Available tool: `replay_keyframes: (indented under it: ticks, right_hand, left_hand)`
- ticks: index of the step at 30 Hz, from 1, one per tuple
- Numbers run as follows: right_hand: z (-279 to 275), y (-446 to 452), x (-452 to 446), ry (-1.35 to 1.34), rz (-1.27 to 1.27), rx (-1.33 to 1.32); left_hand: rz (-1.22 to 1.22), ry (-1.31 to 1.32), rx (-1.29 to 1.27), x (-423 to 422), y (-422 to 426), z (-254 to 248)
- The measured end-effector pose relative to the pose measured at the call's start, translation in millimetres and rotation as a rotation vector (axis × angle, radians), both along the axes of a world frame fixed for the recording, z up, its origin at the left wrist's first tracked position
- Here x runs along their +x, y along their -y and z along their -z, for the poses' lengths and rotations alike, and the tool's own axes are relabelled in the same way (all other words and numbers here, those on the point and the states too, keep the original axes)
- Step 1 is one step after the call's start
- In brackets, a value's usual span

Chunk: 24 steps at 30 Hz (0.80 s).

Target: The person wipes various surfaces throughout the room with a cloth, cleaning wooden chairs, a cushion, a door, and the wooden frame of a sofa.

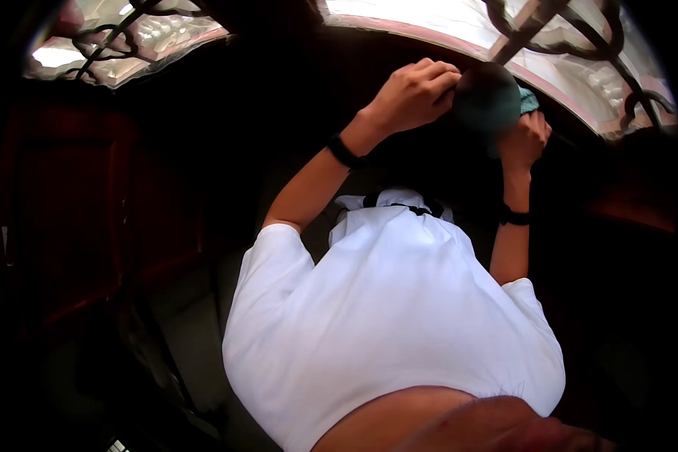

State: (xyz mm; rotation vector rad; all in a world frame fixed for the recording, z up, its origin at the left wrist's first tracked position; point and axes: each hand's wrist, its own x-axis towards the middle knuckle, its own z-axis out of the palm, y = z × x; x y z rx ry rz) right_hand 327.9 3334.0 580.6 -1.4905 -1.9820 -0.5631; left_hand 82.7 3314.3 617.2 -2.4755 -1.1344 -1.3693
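The person's right hand (528, 138) was closed on a teal, soft-looking piece of cloth (529, 99), the fingers bent and the knuckles upward, with a textured edge of the fabric showing just beyond them. This cloth lay at the upper right, close below the bright window opening (422, 9), and part of it seemed to run under a round, blurred patch (488, 98) that hid whatever was between the two hands. The left hand (418, 92) was raised on the other side of that patch, its fingers curled inward and the back of the hand toward the camera; the fingertips met the patch's edge, so whether they held or touched anything could not be told. Each wrist wore a dark band, the left band (345, 153) and the right band (514, 217) both standing out against bare forearms. Between the arms spread a white, short-sleeved shirt (399, 316), its far end near bunched white fabric with black strips (403, 200). A dark, curling metal grille (539, 34) crossed the opening, whose lower border was a pinkish strip (399, 29). On the left stood dark reddish-brown wooden panelling (64, 218), deep in shadow. The surface beneath the hands was too dark to make out.
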Motion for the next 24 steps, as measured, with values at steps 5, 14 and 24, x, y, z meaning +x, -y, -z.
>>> replay_keyframes:
  ticks: [5,14,24]
  right_hand:
    - [-22.2,6.0,-5.7,-0.037,-0.077,-0.058]
    - [-28.3,2.7,5.4,-0.046,-0.179,-0.123]
    - [-34.0,6.9,11.2,-0.102,-0.248,-0.180]
  left_hand:
    - [-0.040,-0.043,-0.271,38.6,4.7,17.6]
    - [-0.102,-0.027,-0.276,55.7,1.5,16.8]
    - [-0.129,-0.046,-0.286,61.0,9.4,4.4]
